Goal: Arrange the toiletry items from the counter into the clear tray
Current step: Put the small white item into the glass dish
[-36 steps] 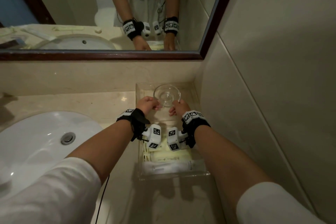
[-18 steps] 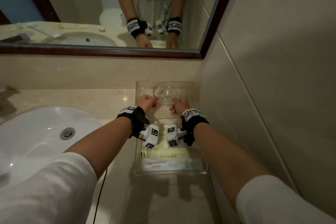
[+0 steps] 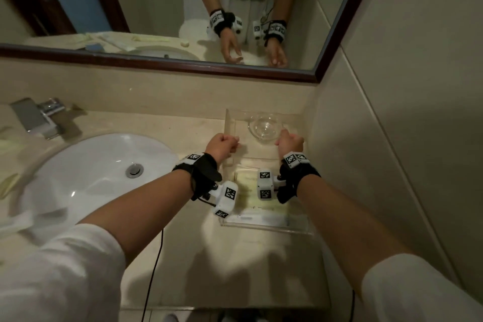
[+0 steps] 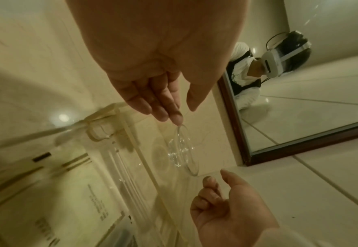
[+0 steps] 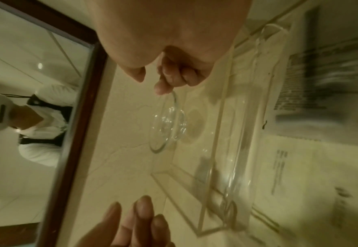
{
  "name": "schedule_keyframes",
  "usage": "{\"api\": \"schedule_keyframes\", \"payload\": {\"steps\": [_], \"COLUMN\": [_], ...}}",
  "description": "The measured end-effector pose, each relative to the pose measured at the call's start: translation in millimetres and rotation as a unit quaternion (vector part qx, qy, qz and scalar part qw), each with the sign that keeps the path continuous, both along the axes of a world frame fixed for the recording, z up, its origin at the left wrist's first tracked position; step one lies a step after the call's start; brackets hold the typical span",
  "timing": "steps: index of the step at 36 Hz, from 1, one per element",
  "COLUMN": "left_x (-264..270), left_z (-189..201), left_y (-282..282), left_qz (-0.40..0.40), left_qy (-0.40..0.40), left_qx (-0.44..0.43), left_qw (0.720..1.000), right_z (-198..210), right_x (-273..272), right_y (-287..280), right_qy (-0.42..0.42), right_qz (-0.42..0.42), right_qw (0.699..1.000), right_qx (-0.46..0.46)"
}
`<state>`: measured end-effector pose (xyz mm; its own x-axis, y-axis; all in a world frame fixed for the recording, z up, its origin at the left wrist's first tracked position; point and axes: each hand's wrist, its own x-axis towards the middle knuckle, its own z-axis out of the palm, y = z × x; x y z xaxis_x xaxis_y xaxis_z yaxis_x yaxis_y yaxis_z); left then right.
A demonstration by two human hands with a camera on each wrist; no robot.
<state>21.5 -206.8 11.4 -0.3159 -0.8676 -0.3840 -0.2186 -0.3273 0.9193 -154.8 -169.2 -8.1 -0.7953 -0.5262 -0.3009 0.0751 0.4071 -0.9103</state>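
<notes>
The clear tray (image 3: 266,227) lies on the counter against the right wall. A clear glass dish (image 3: 265,127) stands in its far end, and flat toiletry packets (image 3: 261,206) lie in its near half. My left hand (image 3: 222,145) hovers over the tray's left wall with nothing in it; in the left wrist view its fingertips (image 4: 178,119) are straight at the dish (image 4: 182,150) rim. My right hand (image 3: 288,142) sits at the dish's right edge, fingers loosely curled, one fingertip (image 5: 163,88) against the rim of the dish (image 5: 167,123).
A white sink (image 3: 99,178) and chrome faucet (image 3: 39,117) fill the left of the counter. A framed mirror (image 3: 183,8) runs along the back, and the tiled wall (image 3: 392,138) closes the right side. Pale items (image 3: 7,183) lie at the far left edge.
Both hands held the glass dish by its rim over the tray's far end. Now the dish rests in the tray, the fingers have let go, and the left hand has drifted left.
</notes>
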Motion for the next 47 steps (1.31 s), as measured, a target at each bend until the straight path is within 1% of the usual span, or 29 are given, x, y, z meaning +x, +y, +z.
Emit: {"api": "schedule_keyframes", "payload": {"steps": [4,7,9,12,15,16,18,20,22,25,27,31,35,38,40,43,47], "left_x": [29.3,57.7,83.8,125.3,168.1,182.4,209.4,241.0,268.6,304.6,324.7,351.6,362.6,365.8,366.6,366.3,365.9], "left_z": [11.1,17.3,20.4,19.7,15.7,14.1,10.2,4.7,-1.9,-12.4,-18.2,-32.9,-46.9,-54.4,-58.6,-62.6,-67.1], "left_y": [7.5,14.7,20.0,24.9,26.7,27.8,30.6,34.8,38.6,44.2,48.6,57.9,69.7,78.5,83.0,87.2,90.4], "left_qz": [-0.019,-0.033,-0.04,-0.046,-0.049,-0.051,-0.054,-0.058,-0.067,-0.069,-0.075,-0.112,-0.151,-0.185,-0.205,-0.23,-0.246], "left_qy": [0.0,-0.01,-0.023,-0.043,-0.056,-0.06,-0.072,-0.093,-0.112,-0.133,-0.15,-0.189,-0.234,-0.262,-0.295,-0.333,-0.344], "left_qx": [0.001,-0.005,-0.011,-0.009,0.008,0.013,0.029,0.046,0.058,0.08,0.092,0.094,0.075,0.052,0.023,-0.021,-0.055], "left_qw": [1.0,0.999,0.999,0.998,0.997,0.997,0.996,0.993,0.99,0.986,0.982,0.971,0.958,0.946,0.933,0.914,0.905], "right_z": [12.5,21.4,23.8,22.8,16.0,12.8,6.9,0.9,-5.8,-17.9,-24.1,-32.7,-39.1,-42.8,-44.8,-46.3,-48.1], "right_x": [34.0,67.2,96.6,143.9,189.8,204.2,229.7,256.9,278.2,302.8,315.9,338.0,352.8,360.7,365.9,373.1,378.9], "right_y": [9.1,16.9,22.2,30.0,36.4,39.6,48.2,58.5,66.3,72.6,76.7,82.5,85.8,87.9,88.5,88.3,87.4], "right_qy": [0.011,0.02,0.035,0.06,0.085,0.098,0.118,0.143,0.181,0.217,0.229,0.253,0.276,0.282,0.284,0.283,0.292], "right_qz": [-0.003,0.02,0.047,0.099,0.185,0.229,0.327,0.412,0.47,0.527,0.555,0.598,0.62,0.629,0.635,0.642,0.643], "right_qw": [0.999,0.998,0.996,0.991,0.979,0.968,0.936,0.894,0.85,0.8,0.777,0.736,0.707,0.695,0.686,0.68,0.674], "right_qx": [-0.038,-0.058,-0.068,-0.061,-0.023,0.003,0.058,0.106,0.152,0.188,0.188,0.192,0.198,0.204,0.21,0.214,0.217]}}
